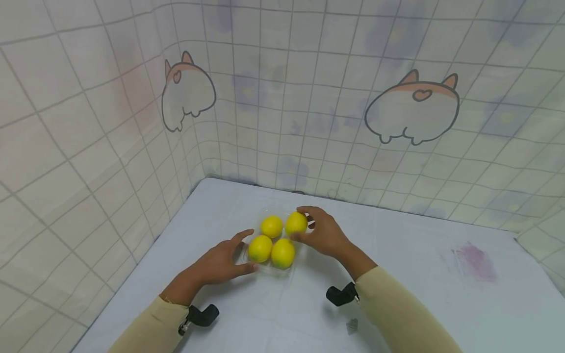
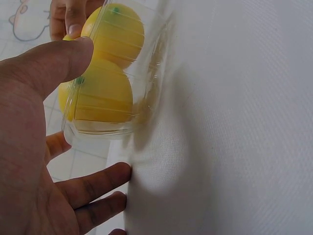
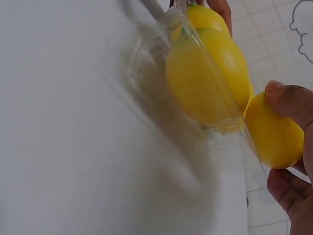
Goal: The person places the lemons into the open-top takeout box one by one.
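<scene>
A clear plastic container (image 2: 100,129) on the table holds several yellow lemons (image 1: 283,253) set close together. My right hand (image 1: 324,233) grips one lemon (image 3: 275,134) between thumb and fingers at the container's far right corner; in the right wrist view it overlaps the rim. At the near left side is my left hand (image 1: 220,260), fingers spread and thumb (image 2: 68,59) extended along the container's edge. Its other fingers (image 2: 100,183) stretch out below the container in the left wrist view, holding nothing.
A white cloth covers the table (image 1: 397,274), with a pink stain (image 1: 475,262) to the right. A small grey patch (image 1: 352,326) lies near the right sleeve. Grid-patterned curtains (image 1: 309,98) stand behind and at the left. Black wrist mounts (image 1: 342,295) stick out from both sleeves.
</scene>
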`<control>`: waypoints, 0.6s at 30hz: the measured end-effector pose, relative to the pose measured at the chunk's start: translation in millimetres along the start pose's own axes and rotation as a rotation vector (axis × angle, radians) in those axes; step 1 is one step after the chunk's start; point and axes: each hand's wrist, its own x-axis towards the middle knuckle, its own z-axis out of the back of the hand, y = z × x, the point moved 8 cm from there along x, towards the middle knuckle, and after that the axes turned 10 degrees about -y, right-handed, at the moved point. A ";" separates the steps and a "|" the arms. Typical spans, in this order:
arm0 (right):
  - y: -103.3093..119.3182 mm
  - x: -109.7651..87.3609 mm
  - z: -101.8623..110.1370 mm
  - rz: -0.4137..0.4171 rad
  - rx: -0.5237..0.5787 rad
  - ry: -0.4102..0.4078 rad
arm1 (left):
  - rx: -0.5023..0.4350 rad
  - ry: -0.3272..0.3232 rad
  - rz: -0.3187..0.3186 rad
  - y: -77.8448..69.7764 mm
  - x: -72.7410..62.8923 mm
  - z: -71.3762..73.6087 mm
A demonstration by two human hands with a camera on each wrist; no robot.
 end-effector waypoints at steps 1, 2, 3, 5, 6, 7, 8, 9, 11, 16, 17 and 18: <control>0.5 0.1 -1.4 -0.001 -0.006 0.002 | 0.000 0.001 0.000 0.2 0.0 -0.3; 1.0 0.3 -2.8 -0.002 -0.010 0.004 | -0.001 0.002 -0.001 0.0 -0.3 -0.1; 1.6 0.4 -4.0 -0.001 -0.015 0.007 | -0.001 0.003 -0.001 -0.3 -0.6 0.3; 3.0 0.4 -5.7 0.002 -0.020 0.012 | -0.001 0.003 -0.006 -0.9 -1.1 1.2; 3.6 0.4 -6.5 0.007 -0.027 0.015 | 0.000 0.003 -0.006 -1.0 -1.3 1.6; 4.3 0.5 -7.2 0.015 -0.033 0.018 | 0.000 0.005 -0.007 -1.3 -1.5 2.0; 4.9 0.6 -8.0 0.023 -0.041 0.019 | -0.002 0.005 -0.011 -2.0 -1.8 2.7; 5.3 0.7 -8.8 0.031 -0.050 0.022 | -0.003 0.006 -0.014 -2.3 -2.0 3.0; 5.8 1.3 -10.7 0.048 -0.073 0.027 | -0.005 0.009 -0.014 -2.3 -2.2 3.2; 5.4 2.7 -14.8 0.057 -0.109 0.044 | -0.006 0.009 -0.022 -2.5 -2.3 3.2; 5.4 3.0 -15.3 0.056 -0.112 0.045 | -0.003 0.009 -0.021 -2.7 -2.4 3.2; 5.3 3.1 -15.5 0.054 -0.113 0.047 | -0.002 0.009 -0.021 -2.7 -2.3 3.1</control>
